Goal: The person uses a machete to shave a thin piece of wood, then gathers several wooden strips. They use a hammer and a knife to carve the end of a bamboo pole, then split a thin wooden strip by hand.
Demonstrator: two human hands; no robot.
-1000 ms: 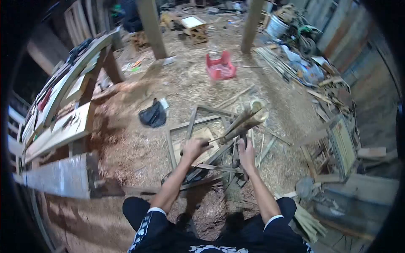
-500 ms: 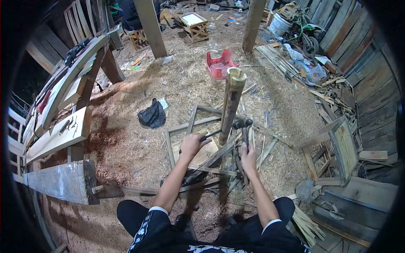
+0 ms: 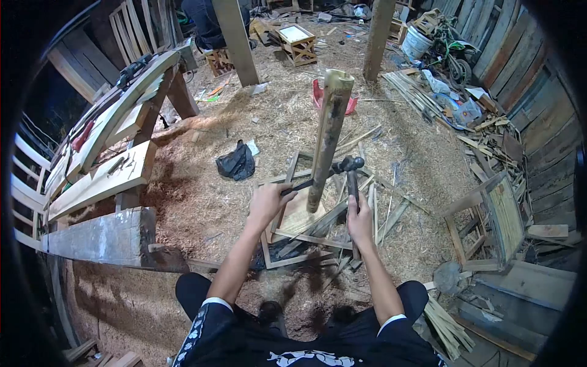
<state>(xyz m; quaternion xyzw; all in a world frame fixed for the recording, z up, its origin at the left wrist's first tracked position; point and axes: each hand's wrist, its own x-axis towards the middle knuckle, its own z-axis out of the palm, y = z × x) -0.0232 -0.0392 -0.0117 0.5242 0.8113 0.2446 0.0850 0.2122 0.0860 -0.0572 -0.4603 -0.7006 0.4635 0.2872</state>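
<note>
My left hand (image 3: 266, 202) is closed on a long dark knife (image 3: 301, 185), which reaches to a bamboo pole (image 3: 327, 137). The pole stands nearly upright, leaning slightly, with its lower end close over a pale wooden board (image 3: 298, 221). Its upper end is broken open, one side higher than the other. My right hand (image 3: 359, 225) grips the handle of a hammer (image 3: 349, 164), whose dark head is raised just right of the pole, near the far end of the knife. Wooden frame pieces (image 3: 318, 240) surround the board.
A black plastic bag (image 3: 236, 161) lies on the shavings ahead left. Behind the pole sits a red crate (image 3: 350, 105). Timber on a bench (image 3: 92, 241) runs along the left. Wooden frames (image 3: 504, 217) and scrap wood (image 3: 495, 144) line the right. A person (image 3: 205, 24) is at the far back.
The bamboo pole has risen and shifted left, and its lower end now shows over the board. The hammer head stays beside it. My view has swung slightly left.
</note>
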